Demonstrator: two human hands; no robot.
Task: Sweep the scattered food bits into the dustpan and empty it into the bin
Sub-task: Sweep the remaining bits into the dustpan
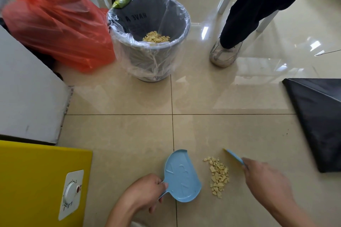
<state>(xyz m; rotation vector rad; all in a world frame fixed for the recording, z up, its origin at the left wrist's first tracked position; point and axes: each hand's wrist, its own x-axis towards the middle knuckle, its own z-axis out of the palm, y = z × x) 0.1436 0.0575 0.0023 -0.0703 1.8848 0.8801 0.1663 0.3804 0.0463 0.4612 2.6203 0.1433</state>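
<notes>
Beige tiled floor [129, 134], pale yellow broken food bits [218, 176] heaped beside blue dustpan [181, 177]

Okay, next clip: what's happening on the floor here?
A person is sweeping up food bits on a tiled floor. The left hand holds a light blue dustpan by its handle, flat on the tile. The right hand holds a small blue brush just beyond a pile of yellowish food bits, which lies beside the pan, not yet in it. The lined grey bin farther ahead already has similar bits at the bottom.
</notes>
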